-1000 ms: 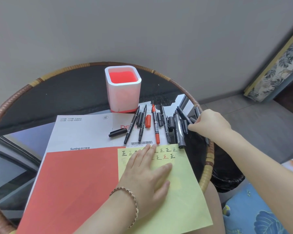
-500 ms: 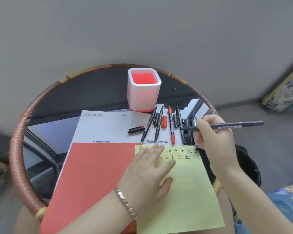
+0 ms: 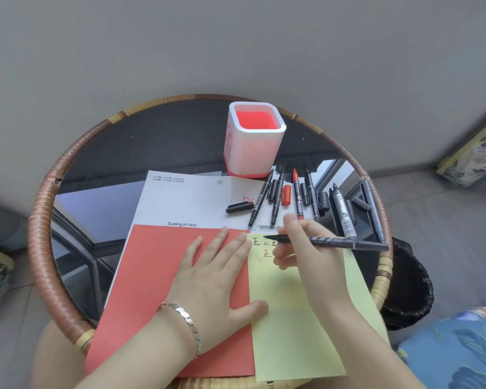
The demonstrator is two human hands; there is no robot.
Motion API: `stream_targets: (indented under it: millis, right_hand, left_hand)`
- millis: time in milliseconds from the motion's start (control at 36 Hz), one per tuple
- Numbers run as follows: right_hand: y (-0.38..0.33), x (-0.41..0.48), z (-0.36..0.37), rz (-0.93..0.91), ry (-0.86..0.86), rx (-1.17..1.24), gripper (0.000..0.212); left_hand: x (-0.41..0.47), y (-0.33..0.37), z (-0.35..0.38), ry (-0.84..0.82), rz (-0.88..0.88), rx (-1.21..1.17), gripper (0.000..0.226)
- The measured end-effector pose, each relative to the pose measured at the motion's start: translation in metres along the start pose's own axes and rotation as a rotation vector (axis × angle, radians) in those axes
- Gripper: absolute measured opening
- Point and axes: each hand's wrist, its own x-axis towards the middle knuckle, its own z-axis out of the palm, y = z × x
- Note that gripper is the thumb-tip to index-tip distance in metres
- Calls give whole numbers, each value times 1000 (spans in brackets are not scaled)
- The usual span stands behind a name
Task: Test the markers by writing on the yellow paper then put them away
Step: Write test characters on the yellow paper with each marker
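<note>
A yellow paper [image 3: 298, 327] lies at the table's front right, with several small written marks along its top. My right hand [image 3: 303, 248] grips a thin black marker [image 3: 345, 243], its tip resting on the paper's top edge. My left hand [image 3: 216, 279] lies flat, fingers spread, on the red sheet [image 3: 152, 290] with its thumb on the yellow paper. Several uncapped black markers [image 3: 260, 202] and one red marker [image 3: 297, 197] lie in a row behind the paper, with loose caps among them. A white pen holder [image 3: 253, 141] with a red inside stands at the back.
A white printed sheet [image 3: 185, 200] lies under the red one. The round glass table has a woven rattan rim [image 3: 44, 248]. A black bin [image 3: 407, 282] stands on the floor to the right, a blue patterned cushion [image 3: 460, 349] beside it.
My right hand picked a black marker from the pile at the right and brought it down to the yellow paper. My left hand slid left onto the red sheet.
</note>
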Motion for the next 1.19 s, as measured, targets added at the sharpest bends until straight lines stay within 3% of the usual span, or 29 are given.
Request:
stream_targets:
  millis: [194,333,1194]
  right_hand:
    - [20,1,12,-68,158,-130,46]
    - [30,2,14,-152,261,-232,43]
    - [40,6,15,-277,251,-438,30]
  left_hand:
    - [2,3,-1,23,-15,-56,75]
    - [1,4,-5,6,-35,-91,69]
    - [4,6,-8,-57,-86,-77,67]
